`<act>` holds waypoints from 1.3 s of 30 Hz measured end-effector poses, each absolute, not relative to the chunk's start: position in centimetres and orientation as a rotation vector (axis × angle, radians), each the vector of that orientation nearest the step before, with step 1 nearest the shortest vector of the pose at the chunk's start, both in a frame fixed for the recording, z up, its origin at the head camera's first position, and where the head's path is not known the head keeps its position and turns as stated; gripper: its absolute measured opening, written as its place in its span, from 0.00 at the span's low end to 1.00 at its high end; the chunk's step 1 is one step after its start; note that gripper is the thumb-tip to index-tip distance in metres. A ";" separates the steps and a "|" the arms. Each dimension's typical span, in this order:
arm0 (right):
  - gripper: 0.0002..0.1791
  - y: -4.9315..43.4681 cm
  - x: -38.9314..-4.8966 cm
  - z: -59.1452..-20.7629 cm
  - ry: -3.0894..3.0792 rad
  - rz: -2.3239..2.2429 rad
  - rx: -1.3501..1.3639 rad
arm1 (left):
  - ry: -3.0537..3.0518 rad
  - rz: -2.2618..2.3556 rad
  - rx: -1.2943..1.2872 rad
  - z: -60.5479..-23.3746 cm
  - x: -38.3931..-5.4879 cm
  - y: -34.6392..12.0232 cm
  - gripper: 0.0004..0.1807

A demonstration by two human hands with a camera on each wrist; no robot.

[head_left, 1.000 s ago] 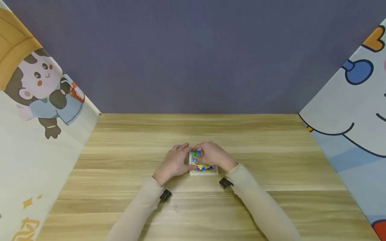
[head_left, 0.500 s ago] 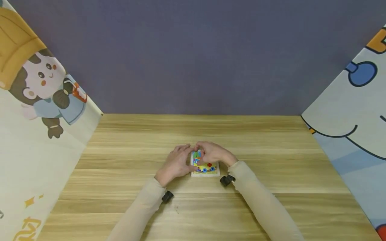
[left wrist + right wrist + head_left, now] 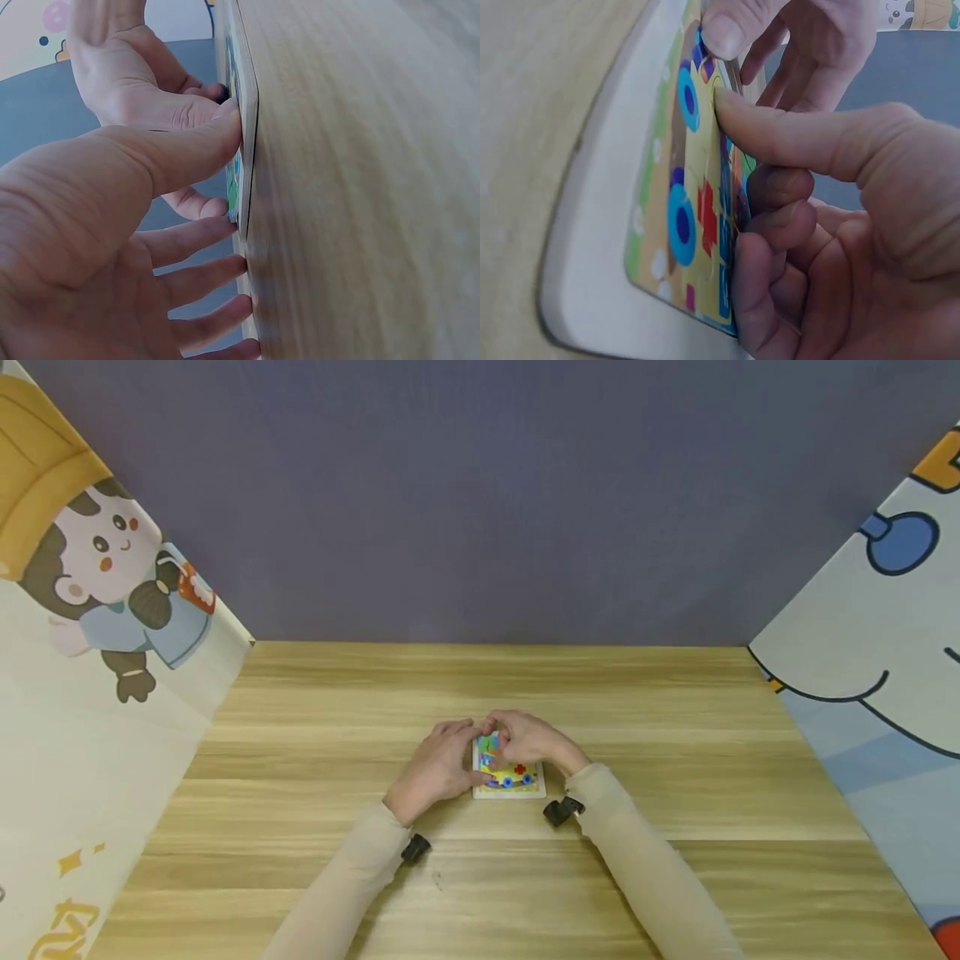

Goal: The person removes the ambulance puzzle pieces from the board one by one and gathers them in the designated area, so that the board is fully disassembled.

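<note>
a flat jigsaw puzzle (image 3: 517, 779) lies on the table (image 3: 480, 893), around the middle of the head view. its board is thin, with rounded corners and a smooth, pale border; the glossy picture inside shows a yellow car with round blue wheels (image 3: 681, 223) and a red cross (image 3: 707, 217), crossed by curvy piece seams. the tabletop has streaky, light wood grain.

the left hand (image 3: 435, 766) is spread wide along the puzzle's left side, thumb resting on its edge near the close corner, fingers nearly straight and reaching to the far corner and the tabletop. the right hand (image 3: 532, 742) arches over the puzzle from the right, thumb stretched out to touch the picture, other fingers bent; whether it pinches a piece i cannot tell. both forearms slant inward in soft, cream sleeves (image 3: 652, 868).
</note>
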State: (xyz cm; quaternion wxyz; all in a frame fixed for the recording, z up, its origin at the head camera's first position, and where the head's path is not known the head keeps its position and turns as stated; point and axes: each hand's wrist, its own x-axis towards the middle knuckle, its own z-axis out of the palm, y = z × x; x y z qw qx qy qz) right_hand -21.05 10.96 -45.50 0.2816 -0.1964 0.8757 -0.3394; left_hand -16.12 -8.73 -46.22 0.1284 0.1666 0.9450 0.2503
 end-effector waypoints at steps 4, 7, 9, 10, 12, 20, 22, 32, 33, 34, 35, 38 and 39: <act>0.27 11.1 -20.8 -45.7 2.361 -0.961 -0.474 | 2.776 0.727 0.512 -46.3 -16.2 -8.8 0.45; 0.25 11.1 -20.6 -46.0 2.396 -1.018 -0.414 | 2.788 0.746 0.516 -46.2 -16.3 -8.9 0.43; 0.20 11.1 -20.4 -46.2 2.427 -1.067 -0.377 | 2.790 0.760 0.518 -46.1 -16.4 -9.0 0.42; 0.17 11.1 -20.4 -46.3 2.450 -1.087 -0.362 | 2.790 0.763 0.521 -46.1 -16.4 -9.0 0.42; 0.14 11.1 -20.3 -46.5 2.488 -1.118 -0.341 | 2.789 0.769 0.523 -46.0 -16.5 -8.9 0.42; 0.12 11.3 -20.3 -47.1 2.550 -1.208 -0.302 | 2.781 0.768 0.512 -46.1 -16.6 -8.8 0.45; 0.12 11.5 -20.3 -47.1 2.546 -1.232 -0.310 | 2.779 0.768 0.510 -46.1 -16.6 -8.8 0.45; 0.16 12.9 -20.7 -47.9 2.438 -1.419 -0.279 | 2.775 0.720 0.509 -45.9 -16.2 -8.8 0.39; 0.15 13.1 -20.7 -48.0 2.437 -1.427 -0.279 | 2.773 0.716 0.511 -45.9 -16.2 -8.8 0.38; 0.15 13.2 -20.6 -48.0 2.440 -1.429 -0.275 | 2.771 0.714 0.512 -45.9 -16.1 -8.8 0.38; 0.14 13.4 -20.5 -48.0 2.446 -1.425 -0.279 | 2.771 0.711 0.515 -46.0 -16.1 -8.8 0.38; 0.14 13.8 -20.4 -48.1 2.468 -1.406 -0.290 | 2.771 0.706 0.519 -46.1 -16.0 -8.8 0.38; 0.14 13.9 -20.3 -48.1 2.470 -1.403 -0.289 | 2.771 0.705 0.518 -46.2 -16.0 -8.8 0.38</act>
